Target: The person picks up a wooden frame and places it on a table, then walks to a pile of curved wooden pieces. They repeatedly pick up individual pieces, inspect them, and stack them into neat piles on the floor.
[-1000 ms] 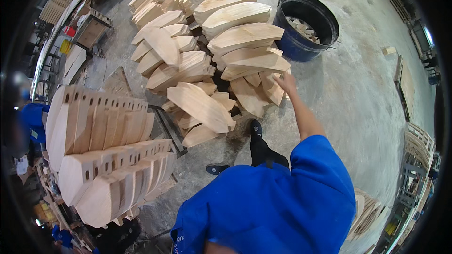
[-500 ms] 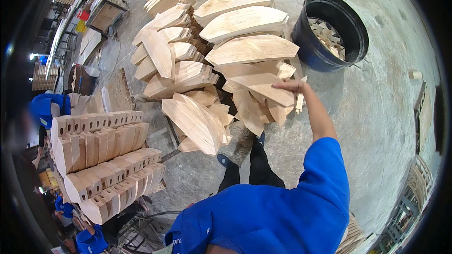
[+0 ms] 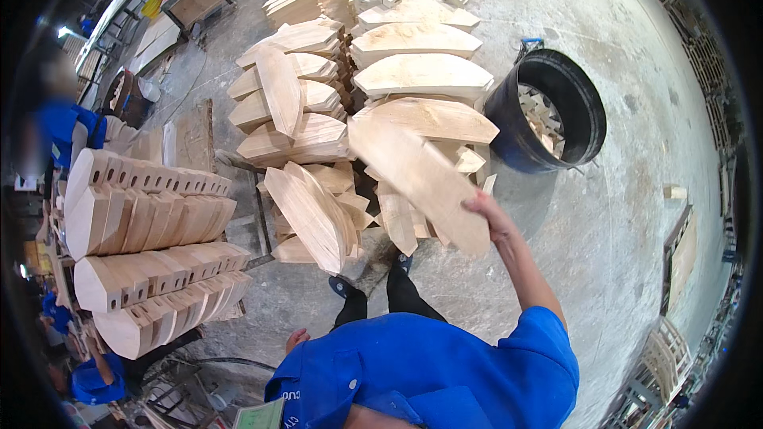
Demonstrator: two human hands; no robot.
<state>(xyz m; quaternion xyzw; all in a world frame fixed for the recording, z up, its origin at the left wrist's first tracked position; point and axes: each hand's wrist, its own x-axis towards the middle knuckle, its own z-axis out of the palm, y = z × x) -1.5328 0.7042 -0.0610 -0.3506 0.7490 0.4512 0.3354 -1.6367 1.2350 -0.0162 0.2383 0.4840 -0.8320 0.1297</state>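
My right hand (image 3: 494, 216) grips the near end of a pale, flat wooden board (image 3: 421, 183) with angled ends. The board is lifted above the stack, slanting from far left to near right, and is slightly blurred. Beneath and beyond it lie more curved wooden pieces (image 3: 425, 119) in piles. My left hand (image 3: 297, 339) shows only in small part beside my blue shirt, low and apart from the wood; its fingers are mostly hidden. Closest to it is a leaning group of curved pieces (image 3: 306, 218) on the left pile.
A black bin (image 3: 548, 160) with wood offcuts stands right of the stacks. At left, rows of shaped blocks with holes (image 3: 151, 246) sit on a rack. People in blue (image 3: 67, 131) are at the far left. Concrete floor (image 3: 604, 270) spreads to the right.
My right hand has closed on the flat board and raised it off the pile, drawing it nearer to me. My left hand has come into view beside my shirt.
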